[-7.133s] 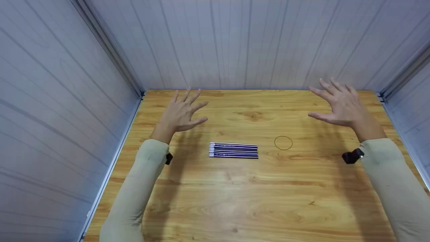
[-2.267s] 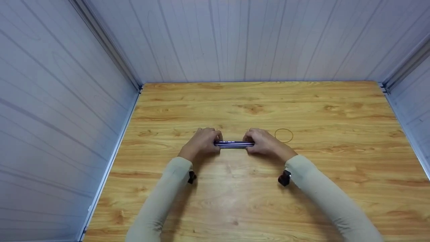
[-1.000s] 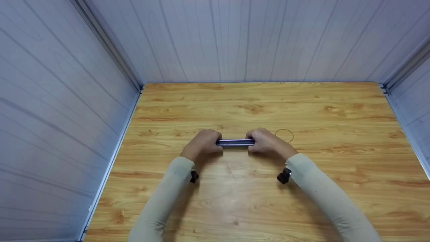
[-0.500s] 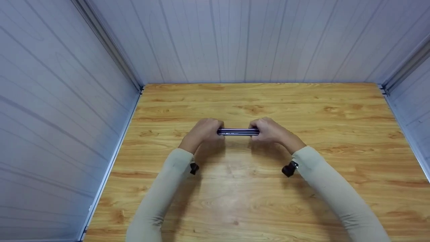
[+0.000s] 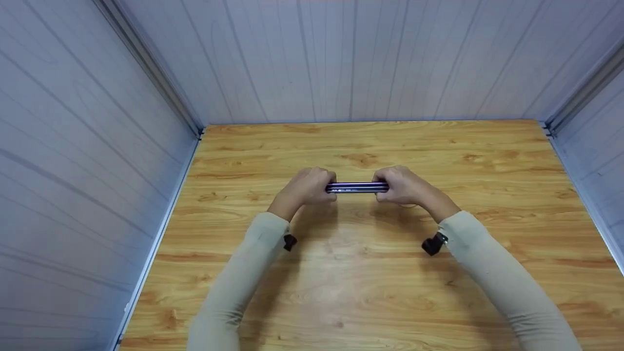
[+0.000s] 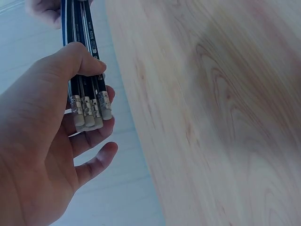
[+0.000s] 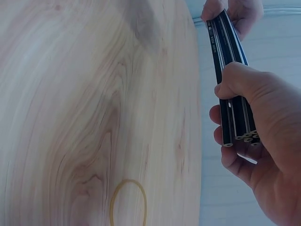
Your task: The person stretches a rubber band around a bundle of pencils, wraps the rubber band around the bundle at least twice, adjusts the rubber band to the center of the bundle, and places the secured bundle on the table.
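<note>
In the head view, you hold a bundle of pencils point(image 5: 357, 187) over the wood-grain table point(image 5: 336, 292), left hand point(image 5: 312, 186) gripping one end and right hand point(image 5: 400, 185) the other. The bundle's long axis runs left to right across you, nearly parallel to the table's far edge, its middle stretch bare between your fists.

In the left wrist view, your thumb presses on top of the pencils and your fingers curl beneath, one finger sticking out clear of them. The erasers point(image 6: 89, 121) are at this end, so they point to your left; their tips sit slightly uneven. The shafts run up the view, tilting a little, toward your other hand.

In the right wrist view, your thumb and fingers pinch the opposite end, whose blunt, flat tips point(image 7: 227, 144) point to your right. One pencil stands slightly apart from the rest there. A yellowish rubber band point(image 7: 128, 181) lies on the table, apart from the bundle, cut off by the view's bottom edge.
</note>
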The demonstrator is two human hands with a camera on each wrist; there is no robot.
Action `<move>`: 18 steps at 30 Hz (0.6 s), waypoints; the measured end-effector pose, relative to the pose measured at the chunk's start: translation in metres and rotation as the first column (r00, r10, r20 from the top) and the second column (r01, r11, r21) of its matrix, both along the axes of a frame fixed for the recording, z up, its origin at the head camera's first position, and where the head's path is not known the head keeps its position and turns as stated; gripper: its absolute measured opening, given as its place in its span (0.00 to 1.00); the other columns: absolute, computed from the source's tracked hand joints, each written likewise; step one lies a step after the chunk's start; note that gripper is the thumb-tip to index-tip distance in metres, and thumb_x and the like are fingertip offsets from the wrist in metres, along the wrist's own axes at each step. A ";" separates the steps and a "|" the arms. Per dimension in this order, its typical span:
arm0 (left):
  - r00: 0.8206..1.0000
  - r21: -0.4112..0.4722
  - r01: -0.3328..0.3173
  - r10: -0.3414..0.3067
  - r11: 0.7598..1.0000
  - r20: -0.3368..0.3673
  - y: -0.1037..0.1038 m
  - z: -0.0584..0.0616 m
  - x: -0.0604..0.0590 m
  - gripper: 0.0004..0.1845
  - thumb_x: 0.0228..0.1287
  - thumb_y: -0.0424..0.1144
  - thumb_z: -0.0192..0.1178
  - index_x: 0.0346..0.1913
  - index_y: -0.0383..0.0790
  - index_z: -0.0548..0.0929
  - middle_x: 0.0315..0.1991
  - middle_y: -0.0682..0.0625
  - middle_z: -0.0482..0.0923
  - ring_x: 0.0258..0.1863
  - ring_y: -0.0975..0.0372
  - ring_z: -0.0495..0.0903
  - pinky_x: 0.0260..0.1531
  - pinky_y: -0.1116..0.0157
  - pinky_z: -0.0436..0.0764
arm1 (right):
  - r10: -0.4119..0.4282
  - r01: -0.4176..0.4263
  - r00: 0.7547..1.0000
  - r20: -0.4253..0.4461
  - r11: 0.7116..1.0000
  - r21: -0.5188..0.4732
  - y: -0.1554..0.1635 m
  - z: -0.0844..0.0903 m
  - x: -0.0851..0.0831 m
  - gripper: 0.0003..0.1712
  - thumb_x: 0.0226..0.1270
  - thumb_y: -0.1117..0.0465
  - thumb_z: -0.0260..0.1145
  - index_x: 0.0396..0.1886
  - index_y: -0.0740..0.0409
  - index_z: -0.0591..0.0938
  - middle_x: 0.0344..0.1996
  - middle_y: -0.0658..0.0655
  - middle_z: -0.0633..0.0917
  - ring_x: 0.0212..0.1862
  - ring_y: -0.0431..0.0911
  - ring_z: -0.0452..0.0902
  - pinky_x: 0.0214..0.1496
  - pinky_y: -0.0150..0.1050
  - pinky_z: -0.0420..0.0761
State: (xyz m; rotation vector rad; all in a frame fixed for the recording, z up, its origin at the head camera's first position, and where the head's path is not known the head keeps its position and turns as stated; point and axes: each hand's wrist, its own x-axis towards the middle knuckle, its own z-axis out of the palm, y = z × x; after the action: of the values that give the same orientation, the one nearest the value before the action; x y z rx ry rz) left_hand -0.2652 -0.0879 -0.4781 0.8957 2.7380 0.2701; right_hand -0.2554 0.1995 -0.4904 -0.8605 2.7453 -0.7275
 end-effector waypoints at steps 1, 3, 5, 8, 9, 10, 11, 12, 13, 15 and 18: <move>1.000 0.004 0.004 -0.004 1.000 -0.002 0.001 0.000 0.000 0.13 0.75 0.43 0.67 0.52 0.37 0.88 0.39 0.48 0.86 0.35 0.60 0.74 0.40 0.61 0.73 | -0.001 0.001 1.000 -0.001 1.000 0.000 0.001 0.000 0.000 0.10 0.59 0.64 0.72 0.40 0.60 0.88 0.30 0.53 0.86 0.35 0.45 0.76 0.44 0.42 0.75; 1.000 0.015 0.009 -0.009 1.000 -0.003 0.002 -0.001 0.000 0.13 0.75 0.44 0.64 0.50 0.37 0.87 0.37 0.49 0.82 0.34 0.59 0.73 0.39 0.60 0.72 | -0.005 0.005 1.000 0.004 1.000 -0.004 0.002 0.000 0.001 0.08 0.60 0.64 0.73 0.40 0.60 0.88 0.30 0.53 0.86 0.34 0.45 0.75 0.43 0.42 0.74; 1.000 0.029 0.013 -0.013 0.999 0.002 0.003 -0.002 0.000 0.13 0.76 0.45 0.61 0.47 0.38 0.85 0.35 0.50 0.78 0.34 0.59 0.72 0.38 0.60 0.70 | -0.007 0.007 1.000 0.005 1.000 -0.012 0.003 0.001 0.002 0.07 0.61 0.64 0.73 0.39 0.60 0.87 0.30 0.53 0.86 0.33 0.45 0.74 0.41 0.41 0.73; 1.000 0.047 0.013 -0.014 0.999 0.024 0.004 -0.003 0.001 0.12 0.76 0.45 0.57 0.45 0.38 0.81 0.32 0.51 0.72 0.33 0.58 0.70 0.37 0.60 0.69 | -0.008 0.007 1.000 -0.006 1.000 -0.019 0.003 0.002 0.003 0.08 0.62 0.64 0.72 0.40 0.61 0.88 0.31 0.55 0.87 0.33 0.45 0.75 0.41 0.41 0.74; 0.999 0.049 0.013 -0.014 0.999 0.032 0.004 -0.003 0.002 0.12 0.77 0.45 0.56 0.45 0.38 0.81 0.32 0.51 0.71 0.32 0.58 0.70 0.37 0.59 0.69 | -0.006 0.006 1.000 -0.010 1.000 -0.020 0.003 0.002 0.003 0.08 0.62 0.64 0.72 0.41 0.61 0.88 0.32 0.56 0.87 0.33 0.45 0.76 0.40 0.41 0.74; 0.999 0.051 0.015 -0.017 0.999 0.040 0.004 -0.004 0.002 0.13 0.78 0.45 0.55 0.45 0.38 0.80 0.31 0.51 0.71 0.32 0.58 0.69 0.37 0.59 0.70 | -0.003 0.003 1.000 -0.012 1.000 -0.021 0.002 0.002 0.004 0.09 0.63 0.64 0.72 0.42 0.62 0.88 0.32 0.56 0.88 0.34 0.45 0.76 0.40 0.41 0.74; 0.999 0.050 0.019 -0.021 0.999 0.048 0.004 -0.005 0.003 0.13 0.79 0.45 0.54 0.45 0.37 0.80 0.30 0.51 0.70 0.32 0.58 0.69 0.37 0.59 0.70 | -0.001 0.001 1.000 -0.015 1.000 -0.020 0.002 0.002 0.004 0.10 0.63 0.64 0.72 0.43 0.62 0.88 0.33 0.57 0.88 0.34 0.46 0.77 0.41 0.41 0.75; 0.998 0.048 0.024 -0.026 0.999 0.055 0.004 -0.005 0.003 0.13 0.80 0.45 0.53 0.46 0.37 0.80 0.30 0.51 0.70 0.31 0.58 0.69 0.38 0.59 0.70 | 0.000 0.000 1.000 -0.015 1.000 -0.018 0.002 0.002 0.004 0.10 0.64 0.64 0.72 0.44 0.62 0.88 0.34 0.58 0.89 0.34 0.46 0.77 0.41 0.41 0.75; 0.998 0.048 0.029 -0.032 0.998 0.059 0.004 -0.006 0.004 0.14 0.80 0.44 0.53 0.46 0.37 0.81 0.30 0.51 0.69 0.31 0.58 0.69 0.38 0.59 0.70 | 0.001 -0.001 1.000 -0.014 1.000 -0.018 0.002 0.003 0.004 0.10 0.65 0.64 0.72 0.44 0.62 0.88 0.34 0.58 0.89 0.35 0.47 0.77 0.41 0.41 0.75; 0.997 0.047 0.037 -0.040 0.998 0.063 0.004 -0.007 0.005 0.14 0.81 0.45 0.53 0.47 0.36 0.81 0.29 0.51 0.69 0.31 0.58 0.69 0.39 0.59 0.70 | 0.004 -0.005 1.000 -0.013 1.000 -0.023 0.002 0.003 0.004 0.10 0.66 0.64 0.72 0.45 0.62 0.88 0.34 0.58 0.88 0.35 0.47 0.77 0.41 0.41 0.75; 0.997 0.064 0.041 -0.045 0.997 0.060 0.003 -0.008 0.007 0.17 0.81 0.49 0.54 0.48 0.37 0.82 0.30 0.52 0.69 0.31 0.59 0.68 0.38 0.59 0.69 | 0.014 -0.015 1.000 -0.021 0.999 -0.034 0.002 0.003 0.004 0.09 0.66 0.65 0.72 0.44 0.62 0.88 0.34 0.58 0.89 0.35 0.46 0.77 0.41 0.41 0.75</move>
State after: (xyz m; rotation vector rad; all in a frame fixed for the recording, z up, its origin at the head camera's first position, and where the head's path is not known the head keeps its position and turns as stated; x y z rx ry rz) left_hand -0.2586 -0.0844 -0.4866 0.9449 2.6638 0.3706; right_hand -0.2509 0.2015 -0.4878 -0.8990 2.7488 -0.7687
